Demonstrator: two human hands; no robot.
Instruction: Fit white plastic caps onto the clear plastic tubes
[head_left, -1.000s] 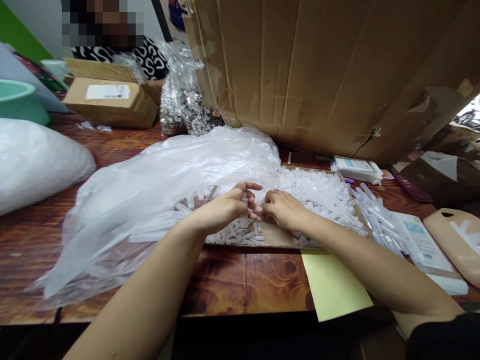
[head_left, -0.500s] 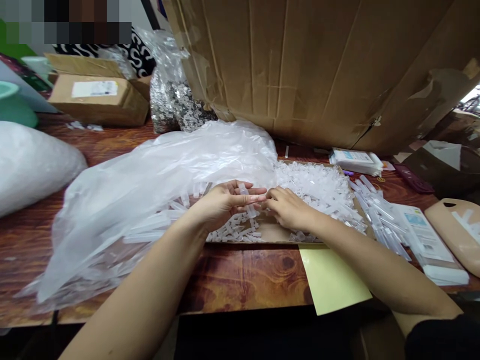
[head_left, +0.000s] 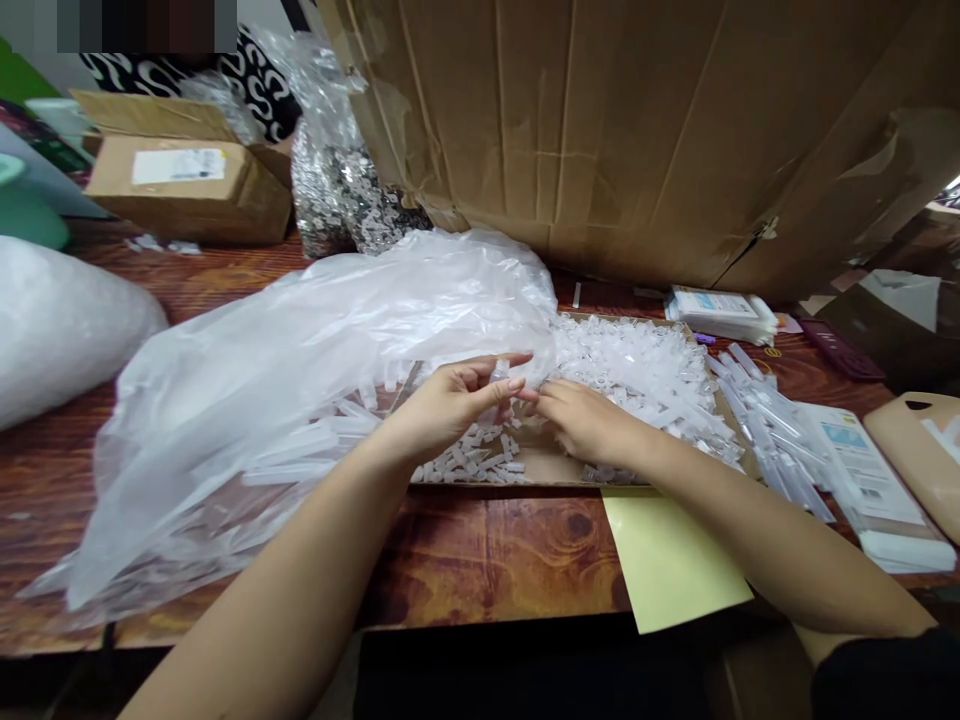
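Observation:
Over the shallow cardboard tray [head_left: 544, 462], my left hand [head_left: 457, 405] is closed on a small clear plastic tube [head_left: 499, 372], most of which its fingers cover. Close against its fingertips, my right hand [head_left: 585, 420] has its fingers curled together; whatever they pinch is too small to make out. Small translucent plastic pieces [head_left: 476, 460] lie in the tray below my left hand. A heap of clear plastic parts [head_left: 637, 370] fills the tray's right side. Left of the hands, a clear plastic bag [head_left: 300, 320] spreads over longer translucent tubes [head_left: 300, 450].
A tall cardboard box [head_left: 600, 140] stands behind the tray. Clear tubes [head_left: 776, 430] and a packet with a printed label [head_left: 870, 470] lie to the right. Yellow paper [head_left: 675, 560] hangs over the table's front edge. Bags of metal pieces [head_left: 360, 200] and a small carton [head_left: 187, 190] sit back left.
The left fingers have curled further around the tube, which now sits more upright between them. My right hand stays beside it, its fingers a little lower. The whole view has shifted slightly.

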